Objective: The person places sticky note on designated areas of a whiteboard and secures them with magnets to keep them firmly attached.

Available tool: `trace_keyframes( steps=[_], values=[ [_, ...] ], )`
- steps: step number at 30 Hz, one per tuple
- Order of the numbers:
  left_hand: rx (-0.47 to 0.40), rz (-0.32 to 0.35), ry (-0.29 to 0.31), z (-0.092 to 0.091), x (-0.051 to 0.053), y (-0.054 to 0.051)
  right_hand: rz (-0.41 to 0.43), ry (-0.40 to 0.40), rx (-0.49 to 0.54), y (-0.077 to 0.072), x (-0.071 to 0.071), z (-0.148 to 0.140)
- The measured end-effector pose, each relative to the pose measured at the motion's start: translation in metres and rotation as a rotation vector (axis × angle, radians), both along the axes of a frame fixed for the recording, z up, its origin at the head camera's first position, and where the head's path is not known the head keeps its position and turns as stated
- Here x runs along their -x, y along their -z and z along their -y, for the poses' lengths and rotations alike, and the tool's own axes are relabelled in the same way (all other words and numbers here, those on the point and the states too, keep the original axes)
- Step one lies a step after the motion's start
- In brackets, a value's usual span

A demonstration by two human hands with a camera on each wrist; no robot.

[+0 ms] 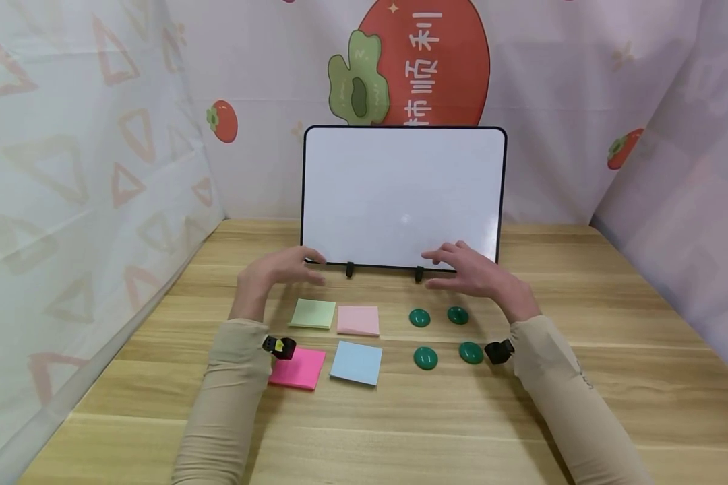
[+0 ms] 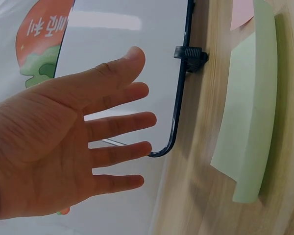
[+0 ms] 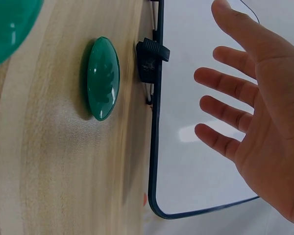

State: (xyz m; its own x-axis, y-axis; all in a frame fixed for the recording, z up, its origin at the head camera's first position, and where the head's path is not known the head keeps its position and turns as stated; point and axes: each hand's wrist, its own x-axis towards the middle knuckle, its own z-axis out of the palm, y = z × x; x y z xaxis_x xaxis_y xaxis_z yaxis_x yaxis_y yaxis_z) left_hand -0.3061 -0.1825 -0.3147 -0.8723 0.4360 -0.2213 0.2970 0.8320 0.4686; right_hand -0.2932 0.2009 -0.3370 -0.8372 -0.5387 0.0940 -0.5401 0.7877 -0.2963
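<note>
A whiteboard (image 1: 403,195) with a black frame stands upright at the back of the table. My left hand (image 1: 285,265) is by its lower left corner, fingers spread and nothing held. Near the lower right corner is my right hand (image 1: 470,271), also holding nothing, its fingers extended in the right wrist view. Below the left hand lie sticky note pads: green (image 1: 312,314), pale pink (image 1: 358,320), bright pink (image 1: 298,368) and blue (image 1: 356,363). Several green round domed magnets (image 1: 425,358) lie to the right of the pads; one magnet (image 3: 103,78) shows close in the right wrist view.
Two black clips (image 1: 350,269) support the board's bottom edge. A printed cloth (image 1: 267,60) hangs behind the table, and further cloth (image 1: 85,168) closes off the left side. The wooden tabletop (image 1: 400,431) extends toward the viewer.
</note>
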Motion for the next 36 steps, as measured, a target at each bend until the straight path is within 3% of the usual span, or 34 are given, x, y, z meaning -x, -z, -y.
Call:
trace_keyframes(
  steps=[7, 12, 20, 29, 36],
  values=[
    [0.081, 0.07, -0.053, 0.008, 0.0, 0.006, 0.037, -0.05, 0.016, 0.006, -0.001, 0.001],
    [0.067, 0.109, -0.053, 0.015, 0.003, 0.014, 0.053, -0.1, 0.008, 0.009, -0.001, 0.001],
    [0.039, 0.103, -0.008, 0.025, 0.006, 0.024, 0.097, -0.17, 0.005, 0.014, -0.001, 0.003],
    [0.057, 0.08, 0.03, 0.031, 0.009, 0.034, 0.148, -0.166, -0.02, 0.014, -0.003, 0.007],
    [0.041, 0.067, -0.009, 0.033, 0.006, 0.038, 0.174, -0.173, -0.027, 0.013, -0.004, 0.01]
  ],
)
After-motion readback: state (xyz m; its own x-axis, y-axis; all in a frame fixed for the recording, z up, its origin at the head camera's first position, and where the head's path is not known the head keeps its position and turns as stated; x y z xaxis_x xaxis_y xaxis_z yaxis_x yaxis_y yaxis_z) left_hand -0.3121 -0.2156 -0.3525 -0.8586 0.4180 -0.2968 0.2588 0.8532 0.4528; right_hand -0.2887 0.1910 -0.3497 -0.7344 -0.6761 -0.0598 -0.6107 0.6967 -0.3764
